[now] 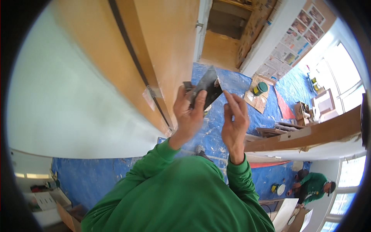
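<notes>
Near the centre, my left hand [187,112] grips a dark, flat metal scraper blade [206,91], tilted upward with pale smudges near its edge, thumb across its face. A second small dark piece [187,84] shows above those fingers; I cannot tell whether it is joined to the blade. My right hand [235,120] is just to the right, index and middle fingers stretched toward the blade's corner, their tips at or very near it, the other fingers curled. Both forearms wear green sleeves.
Wooden panel [166,46] and pale wall [62,96] stand left; an open doorway [224,46] ahead. Blue sheeting [208,139] covers the floor, with a green bucket [261,87] on cardboard [255,104]. A taped ledge [309,133] runs right; beyond it a co-worker [315,185] crouches by another bucket [278,188].
</notes>
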`<action>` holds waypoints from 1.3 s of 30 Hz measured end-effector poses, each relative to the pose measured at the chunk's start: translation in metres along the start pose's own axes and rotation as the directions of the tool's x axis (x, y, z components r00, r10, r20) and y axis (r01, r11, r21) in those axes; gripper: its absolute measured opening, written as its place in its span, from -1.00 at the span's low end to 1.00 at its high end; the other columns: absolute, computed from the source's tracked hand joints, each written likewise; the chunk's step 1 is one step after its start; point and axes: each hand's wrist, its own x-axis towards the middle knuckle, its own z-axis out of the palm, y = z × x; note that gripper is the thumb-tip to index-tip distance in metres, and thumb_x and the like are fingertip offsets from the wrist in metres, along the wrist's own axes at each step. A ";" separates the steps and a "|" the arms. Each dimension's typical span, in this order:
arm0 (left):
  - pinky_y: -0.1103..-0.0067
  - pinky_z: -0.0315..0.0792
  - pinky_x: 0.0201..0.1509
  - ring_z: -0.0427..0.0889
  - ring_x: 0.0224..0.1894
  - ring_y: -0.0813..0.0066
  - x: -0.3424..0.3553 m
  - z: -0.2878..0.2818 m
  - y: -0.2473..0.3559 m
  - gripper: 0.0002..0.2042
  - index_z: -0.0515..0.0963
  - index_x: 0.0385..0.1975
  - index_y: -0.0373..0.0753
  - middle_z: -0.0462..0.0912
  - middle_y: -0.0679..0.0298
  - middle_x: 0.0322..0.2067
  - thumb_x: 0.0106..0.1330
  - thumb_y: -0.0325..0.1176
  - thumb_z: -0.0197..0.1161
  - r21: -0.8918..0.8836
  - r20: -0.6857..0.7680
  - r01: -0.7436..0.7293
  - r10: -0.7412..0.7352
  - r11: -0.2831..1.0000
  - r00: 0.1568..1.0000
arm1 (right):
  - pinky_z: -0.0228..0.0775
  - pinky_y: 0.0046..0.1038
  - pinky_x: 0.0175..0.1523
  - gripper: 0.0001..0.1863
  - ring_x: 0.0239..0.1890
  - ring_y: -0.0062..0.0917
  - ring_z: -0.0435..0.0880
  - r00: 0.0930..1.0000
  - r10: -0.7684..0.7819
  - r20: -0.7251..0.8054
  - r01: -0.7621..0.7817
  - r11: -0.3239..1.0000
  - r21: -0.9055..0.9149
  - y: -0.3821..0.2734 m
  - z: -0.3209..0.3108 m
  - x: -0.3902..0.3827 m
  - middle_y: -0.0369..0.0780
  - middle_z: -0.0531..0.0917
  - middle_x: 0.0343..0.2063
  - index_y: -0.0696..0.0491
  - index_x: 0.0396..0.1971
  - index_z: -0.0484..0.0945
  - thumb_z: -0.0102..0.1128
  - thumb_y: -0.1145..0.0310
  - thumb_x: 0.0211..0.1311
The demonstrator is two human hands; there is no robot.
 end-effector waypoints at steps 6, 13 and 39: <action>0.66 0.33 -0.35 0.42 -0.38 0.62 -0.004 -0.004 0.001 -0.84 0.59 -0.27 -0.38 0.48 0.34 -0.37 0.39 -0.38 0.22 -0.157 0.039 0.247 -0.243 0.956 0.969 | 0.43 -0.42 -0.05 -0.60 -0.13 -0.34 0.58 0.995 0.075 0.065 -0.079 0.995 0.061 -0.001 -0.015 0.001 -0.14 0.59 -0.14 0.01 0.02 0.63 0.15 0.63 0.19; 0.71 0.41 -0.38 0.54 -0.43 0.70 0.003 -0.011 0.005 -0.78 0.60 -0.19 -0.30 0.63 0.37 -0.39 0.40 -0.26 0.21 -0.330 0.123 0.594 -0.590 0.734 0.798 | 0.41 -0.45 -0.03 -0.63 -0.15 -0.42 0.58 0.998 0.019 0.061 -0.025 0.995 0.101 0.006 -0.019 0.006 -0.17 0.59 -0.14 0.05 0.02 0.62 0.11 0.61 0.21; 0.63 0.53 -0.21 0.65 -0.31 0.57 0.038 0.000 0.008 -0.80 0.65 -0.19 -0.38 0.71 0.26 -0.29 0.24 -0.44 0.35 -0.400 0.274 0.667 -0.613 0.628 0.741 | 0.47 -0.52 -0.24 -0.35 -0.45 -0.48 0.67 0.862 0.161 0.481 -0.327 0.902 0.283 0.019 -0.046 0.002 -0.18 0.70 -0.47 0.00 0.18 0.51 0.15 0.53 -0.06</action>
